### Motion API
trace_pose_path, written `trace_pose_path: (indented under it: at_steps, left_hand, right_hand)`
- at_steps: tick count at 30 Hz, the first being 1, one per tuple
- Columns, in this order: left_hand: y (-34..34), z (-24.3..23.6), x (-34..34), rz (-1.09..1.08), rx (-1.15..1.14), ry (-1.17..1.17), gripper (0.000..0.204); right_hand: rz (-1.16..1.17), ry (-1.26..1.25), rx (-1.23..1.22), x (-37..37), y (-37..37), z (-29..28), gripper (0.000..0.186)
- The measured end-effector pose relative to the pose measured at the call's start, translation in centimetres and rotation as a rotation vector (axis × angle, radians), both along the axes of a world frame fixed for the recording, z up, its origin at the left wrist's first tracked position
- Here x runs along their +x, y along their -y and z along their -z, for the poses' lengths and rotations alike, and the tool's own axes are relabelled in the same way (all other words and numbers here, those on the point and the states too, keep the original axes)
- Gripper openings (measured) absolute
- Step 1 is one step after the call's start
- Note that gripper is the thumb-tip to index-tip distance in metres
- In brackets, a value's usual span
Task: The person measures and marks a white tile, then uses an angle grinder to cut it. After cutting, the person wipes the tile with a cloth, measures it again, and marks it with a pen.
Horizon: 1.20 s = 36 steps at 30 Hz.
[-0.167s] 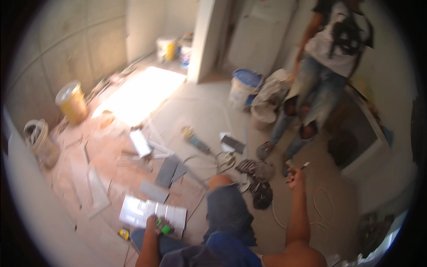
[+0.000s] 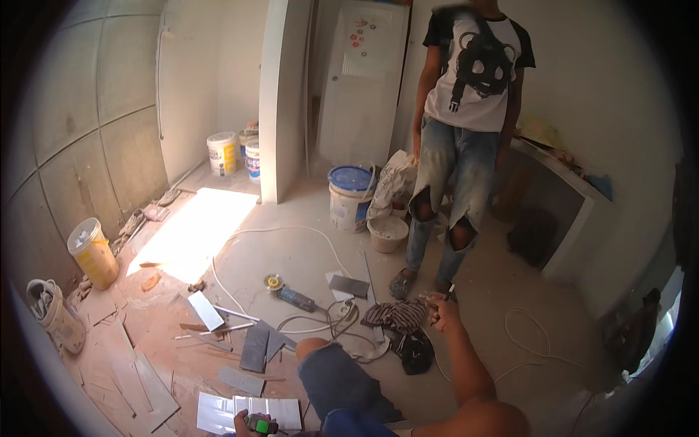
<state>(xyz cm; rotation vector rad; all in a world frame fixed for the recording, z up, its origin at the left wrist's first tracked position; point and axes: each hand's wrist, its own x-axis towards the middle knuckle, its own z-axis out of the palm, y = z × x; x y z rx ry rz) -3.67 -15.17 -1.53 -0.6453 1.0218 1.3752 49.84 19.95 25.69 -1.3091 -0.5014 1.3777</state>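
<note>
At the lower edge my left hand (image 2: 242, 424) is closed on a dark tool with a bright green part (image 2: 263, 427); its kind is unclear. It is over a glossy white tile (image 2: 215, 412) beside my bent leg. My right arm reaches forward, and my right hand (image 2: 440, 315) is closed around a slim pen-like stick with a white end (image 2: 451, 290). In the picture that hand appears just right of a striped cloth (image 2: 397, 315) and above a black bag-like bundle (image 2: 415, 353), both on the floor.
A person (image 2: 466, 138) stands ahead. An angle grinder (image 2: 291, 295) lies on the floor among cords and grey tile pieces (image 2: 255, 348). A blue-lidded bucket (image 2: 351, 197) and a smaller pail (image 2: 387, 233) stand near the doorway. More buckets (image 2: 93, 251) line the left wall.
The view has tilted upward and steadied, so the room sits lower in the picture and the standing person shows more. Both hands remain closed on what they hold.
</note>
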Motion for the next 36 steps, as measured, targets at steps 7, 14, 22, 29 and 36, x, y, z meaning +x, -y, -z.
trace_pose_path:
  at_steps: [7, 14, 22, 29, 36]
  left_hand:
    - [-8.2, -12.6, 2.0, 0.345, 0.18, -0.425, 0.046]
    - [-14.1, -22.2, 7.8, 0.947, 0.374, -0.917, 0.045]
    - [-16.2, -22.9, 15.4, 1.703, 0.482, -1.384, 0.045]
    - [-15.6, -21.5, 17.5, 1.935, 0.479, -1.483, 0.045]
    - [-13.8, -21.6, 17.7, 1.936, 0.503, -1.545, 0.046]
  right_hand:
    - [-0.448, -0.084, 0.099, -3.9, -4.0, 3.9, 0.016]
    - [-0.735, -0.049, 0.006, -9.6, -1.7, 10.1, 0.022]
    - [-1.011, 0.188, 0.055, -11.6, 4.1, 9.5, 0.04]
    - [-0.953, 0.3, -0.063, -11.5, 6.8, 9.7, 0.043]
    - [-0.901, -0.067, 0.021, -11.8, 4.0, 5.9, 0.031]
